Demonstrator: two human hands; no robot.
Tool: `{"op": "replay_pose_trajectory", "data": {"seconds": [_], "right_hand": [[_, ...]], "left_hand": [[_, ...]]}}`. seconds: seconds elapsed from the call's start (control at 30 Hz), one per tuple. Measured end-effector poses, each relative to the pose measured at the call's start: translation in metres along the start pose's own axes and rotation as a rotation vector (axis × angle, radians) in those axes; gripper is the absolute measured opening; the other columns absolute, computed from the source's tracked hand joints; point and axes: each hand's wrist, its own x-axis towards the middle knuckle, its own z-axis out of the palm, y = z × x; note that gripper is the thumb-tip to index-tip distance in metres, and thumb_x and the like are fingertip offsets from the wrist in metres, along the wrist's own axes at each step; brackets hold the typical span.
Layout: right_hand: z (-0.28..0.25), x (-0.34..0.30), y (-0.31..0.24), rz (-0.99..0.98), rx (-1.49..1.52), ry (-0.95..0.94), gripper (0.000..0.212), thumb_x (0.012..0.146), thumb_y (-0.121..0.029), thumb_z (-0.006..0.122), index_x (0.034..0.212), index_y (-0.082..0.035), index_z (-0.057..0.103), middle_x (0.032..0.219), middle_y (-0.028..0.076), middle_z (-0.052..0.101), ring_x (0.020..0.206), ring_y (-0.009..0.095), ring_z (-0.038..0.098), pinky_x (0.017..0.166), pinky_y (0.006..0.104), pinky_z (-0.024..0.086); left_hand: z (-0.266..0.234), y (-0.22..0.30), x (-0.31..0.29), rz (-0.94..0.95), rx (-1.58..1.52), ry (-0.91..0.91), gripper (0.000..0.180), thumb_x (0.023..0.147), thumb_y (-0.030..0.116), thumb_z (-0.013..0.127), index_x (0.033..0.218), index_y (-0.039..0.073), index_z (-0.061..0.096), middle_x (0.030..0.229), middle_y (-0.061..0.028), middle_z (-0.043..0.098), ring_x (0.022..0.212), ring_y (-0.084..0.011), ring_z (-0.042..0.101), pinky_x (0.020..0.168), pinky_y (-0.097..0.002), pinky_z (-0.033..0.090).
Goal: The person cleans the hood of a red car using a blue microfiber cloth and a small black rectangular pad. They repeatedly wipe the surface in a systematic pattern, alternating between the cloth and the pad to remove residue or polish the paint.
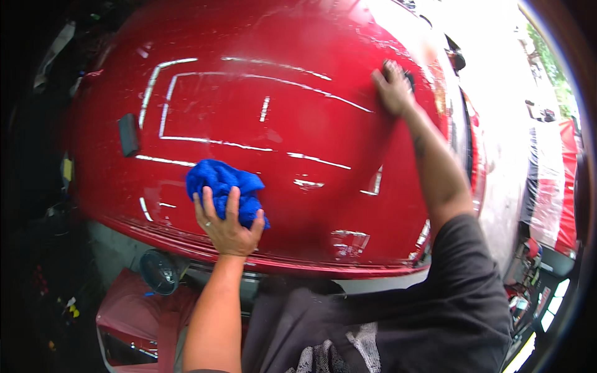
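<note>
A glossy red car roof (pixel 298 124) spreads out in front of me, with white light streaks reflected in it. My left hand (pixel 230 224), a ring on one finger, presses with spread fingers on a bunched blue cloth (pixel 239 186) near the roof's close edge. Far to the right, my outstretched right hand (pixel 395 92) rests on the roof near its right end. Its fingers lie over a small dark object (pixel 410 79), mostly hidden beneath them. On the left part of the roof lies a dark grey rectangular block (pixel 128 135), apart from both hands.
Below the roof's near edge at left stand a round, dark clear-sided container (pixel 159 271) and a maroon-covered seat or case (pixel 134 311). A red and white sheet (pixel 553 186) hangs at the far right, above some cluttered gear. Bright pale ground (pixel 497 93) runs beyond the car's right side.
</note>
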Motion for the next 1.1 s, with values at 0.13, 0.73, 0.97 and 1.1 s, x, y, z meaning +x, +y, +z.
{"op": "replay_pose_trajectory", "data": {"seconds": [0.13, 0.73, 0.97, 1.1], "right_hand": [[-0.010, 0.073, 0.050, 0.071, -0.033, 0.075, 0.099, 0.111, -0.075, 0.040, 0.175, -0.001, 0.029, 0.184, 0.022, 0.024, 0.172, 0.038, 0.020, 0.139, 0.0517, 0.020], [0.010, -0.252, -0.029, -0.127, -0.110, -0.122, 0.099, 0.112, -0.061, 0.051, 0.176, 0.006, 0.015, 0.185, 0.029, 0.013, 0.173, 0.044, 0.011, 0.140, 0.0550, 0.013], [-0.022, 0.058, 0.056, 0.125, 0.298, -0.032, 0.095, 0.110, -0.072, 0.049, 0.176, -0.006, 0.033, 0.181, 0.024, 0.033, 0.170, 0.036, 0.029, 0.137, 0.0471, 0.027], [-0.004, -0.004, 0.037, -0.008, -0.017, -0.013, 0.096, 0.110, -0.070, 0.051, 0.175, -0.003, 0.033, 0.180, 0.026, 0.034, 0.170, 0.040, 0.027, 0.138, 0.0480, 0.025]], "left_hand": [[0.010, 0.009, 0.012, 0.026, -0.050, 0.015, 0.080, 0.092, 0.052, 0.079, 0.162, 0.022, 0.053, 0.172, -0.0298, 0.033, 0.158, -0.0592, 0.032, 0.126, -0.0728, 0.032], [0.003, 0.002, -0.001, -0.024, 0.038, 0.000, 0.082, 0.091, 0.052, 0.079, 0.163, 0.023, 0.053, 0.173, -0.0274, 0.032, 0.158, -0.0578, 0.032, 0.125, -0.0727, 0.033], [0.007, 0.003, 0.005, 0.049, -0.016, 0.021, 0.082, 0.090, 0.053, 0.080, 0.160, 0.018, 0.056, 0.172, -0.0298, 0.034, 0.157, -0.0589, 0.033, 0.125, -0.0742, 0.032], [0.009, 0.005, 0.007, 0.033, 0.000, 0.023, 0.082, 0.090, 0.052, 0.080, 0.160, 0.019, 0.056, 0.171, -0.0302, 0.036, 0.157, -0.0576, 0.034, 0.126, -0.0744, 0.032]]}}
